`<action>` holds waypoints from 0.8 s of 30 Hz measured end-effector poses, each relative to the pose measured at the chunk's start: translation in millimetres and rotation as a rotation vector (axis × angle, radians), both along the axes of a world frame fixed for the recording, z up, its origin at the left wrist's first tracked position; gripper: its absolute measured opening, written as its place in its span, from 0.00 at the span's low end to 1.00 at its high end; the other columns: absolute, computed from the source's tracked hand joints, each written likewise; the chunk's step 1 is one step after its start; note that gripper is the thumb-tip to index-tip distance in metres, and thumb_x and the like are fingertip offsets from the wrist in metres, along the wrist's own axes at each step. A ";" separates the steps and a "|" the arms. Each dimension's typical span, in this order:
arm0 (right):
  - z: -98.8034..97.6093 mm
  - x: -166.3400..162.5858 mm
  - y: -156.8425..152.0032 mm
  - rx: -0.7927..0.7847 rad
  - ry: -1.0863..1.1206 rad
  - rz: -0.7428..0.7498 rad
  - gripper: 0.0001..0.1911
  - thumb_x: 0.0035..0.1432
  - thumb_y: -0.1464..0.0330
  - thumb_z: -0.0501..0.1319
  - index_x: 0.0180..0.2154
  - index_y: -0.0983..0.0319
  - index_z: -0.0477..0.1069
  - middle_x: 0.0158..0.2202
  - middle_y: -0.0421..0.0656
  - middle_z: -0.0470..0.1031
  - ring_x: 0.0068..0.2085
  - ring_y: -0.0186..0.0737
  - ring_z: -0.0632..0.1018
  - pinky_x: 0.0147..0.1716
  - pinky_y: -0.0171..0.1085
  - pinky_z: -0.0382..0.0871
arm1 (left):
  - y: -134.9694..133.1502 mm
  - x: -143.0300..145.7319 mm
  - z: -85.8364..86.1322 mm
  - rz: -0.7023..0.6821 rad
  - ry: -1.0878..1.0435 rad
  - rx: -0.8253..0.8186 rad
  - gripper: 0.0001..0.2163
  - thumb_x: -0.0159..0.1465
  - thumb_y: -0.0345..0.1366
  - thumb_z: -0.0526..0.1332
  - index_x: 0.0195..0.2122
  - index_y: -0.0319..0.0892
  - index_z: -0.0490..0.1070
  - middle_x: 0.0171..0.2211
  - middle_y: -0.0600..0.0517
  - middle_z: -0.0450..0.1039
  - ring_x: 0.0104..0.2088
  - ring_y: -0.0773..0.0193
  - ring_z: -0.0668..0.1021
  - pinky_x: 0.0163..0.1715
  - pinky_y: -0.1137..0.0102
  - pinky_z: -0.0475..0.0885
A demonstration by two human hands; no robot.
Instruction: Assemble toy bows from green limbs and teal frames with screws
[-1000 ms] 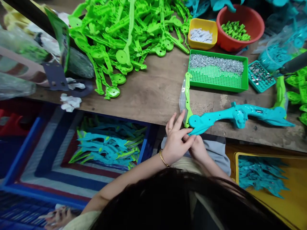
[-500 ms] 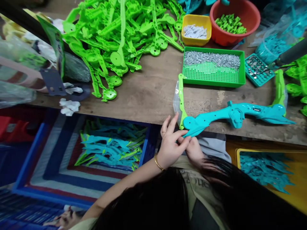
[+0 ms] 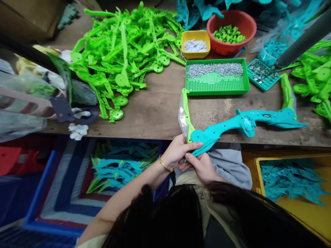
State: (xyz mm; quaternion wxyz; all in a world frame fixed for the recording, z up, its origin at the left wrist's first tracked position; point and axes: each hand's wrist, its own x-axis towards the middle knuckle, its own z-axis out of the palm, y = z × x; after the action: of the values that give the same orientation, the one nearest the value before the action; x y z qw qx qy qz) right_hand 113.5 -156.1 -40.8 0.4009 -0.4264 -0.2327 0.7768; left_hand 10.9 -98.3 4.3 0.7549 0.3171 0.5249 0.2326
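Observation:
A long teal plastic toy bow (image 3: 243,124) lies across the wooden bench's (image 3: 160,106) front edge, with a green limb piece (image 3: 186,113) and a clear bag at its left end. My left hand (image 3: 178,151) is closed over that left tip, thumb on top. My right hand (image 3: 200,167) pinches the same tip from below, just off the bench edge. Dark hair hides my forearms' lower parts.
A heap of green bow parts (image 3: 124,55) fills the back left. A green tray of screws (image 3: 216,77), a yellow tub (image 3: 195,46), a red bowl (image 3: 230,31) and a teal tray (image 3: 262,72) stand behind. Bins of teal parts sit below: blue (image 3: 121,168), yellow (image 3: 289,182).
My left hand's fingers, spread before, have closed onto the bow's tip. The view has tilted up and shifted, showing more of the bench's back.

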 end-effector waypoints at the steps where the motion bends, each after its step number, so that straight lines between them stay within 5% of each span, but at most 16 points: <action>1: 0.1 0.2 -0.2 0.003 0.007 -0.002 0.21 0.49 0.53 0.67 0.26 0.66 0.75 0.22 0.44 0.78 0.22 0.36 0.78 0.24 0.35 0.77 | -0.9 1.1 0.6 0.015 0.010 0.009 0.19 0.48 0.47 0.72 0.26 0.40 0.65 0.14 0.60 0.62 0.09 0.77 0.58 0.06 0.79 0.49; 10: 1.9 -2.5 0.2 0.002 0.063 -0.017 0.22 0.49 0.52 0.67 0.29 0.66 0.74 0.24 0.43 0.78 0.23 0.36 0.79 0.26 0.35 0.77 | 3.6 -0.6 -4.7 0.064 -0.114 -0.075 0.18 0.52 0.47 0.70 0.28 0.41 0.65 0.12 0.62 0.59 0.09 0.77 0.56 0.08 0.79 0.47; 14: 1.6 -13.8 -0.9 -0.010 0.070 -0.011 0.24 0.46 0.49 0.68 0.32 0.63 0.71 0.23 0.39 0.77 0.21 0.34 0.77 0.22 0.33 0.74 | 8.9 -4.0 -7.5 0.163 -0.098 -0.070 0.16 0.50 0.42 0.72 0.27 0.38 0.67 0.16 0.59 0.64 0.13 0.77 0.62 0.12 0.79 0.56; 17: 9.3 -2.3 2.7 0.058 -0.009 0.234 0.25 0.50 0.46 0.62 0.32 0.63 0.73 0.22 0.39 0.75 0.22 0.34 0.76 0.21 0.33 0.70 | 14.7 -14.8 -8.6 0.203 -0.043 -0.065 0.15 0.46 0.39 0.74 0.28 0.36 0.72 0.22 0.55 0.72 0.21 0.72 0.72 0.21 0.77 0.68; 20: 31.9 46.6 24.7 0.321 -0.433 0.456 0.22 0.55 0.48 0.60 0.30 0.61 0.75 0.25 0.41 0.77 0.25 0.35 0.76 0.24 0.32 0.65 | 22.4 -32.8 -9.5 0.218 0.016 -0.089 0.14 0.45 0.37 0.74 0.29 0.35 0.75 0.25 0.52 0.76 0.26 0.67 0.76 0.28 0.73 0.73; 24: 58.5 152.4 87.2 0.563 -1.493 0.037 0.21 0.65 0.54 0.51 0.37 0.61 0.75 0.33 0.47 0.78 0.34 0.41 0.76 0.33 0.37 0.62 | 36.1 -52.9 -7.8 0.248 0.091 -0.117 0.16 0.43 0.35 0.75 0.31 0.35 0.77 0.29 0.49 0.79 0.28 0.64 0.78 0.31 0.71 0.76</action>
State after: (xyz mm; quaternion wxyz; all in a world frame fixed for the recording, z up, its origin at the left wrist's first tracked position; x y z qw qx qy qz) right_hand 265.9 -68.8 17.7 0.2190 -0.7128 -0.6341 0.2046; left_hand -42.0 -62.3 -3.5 0.7130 0.2155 0.6063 0.2787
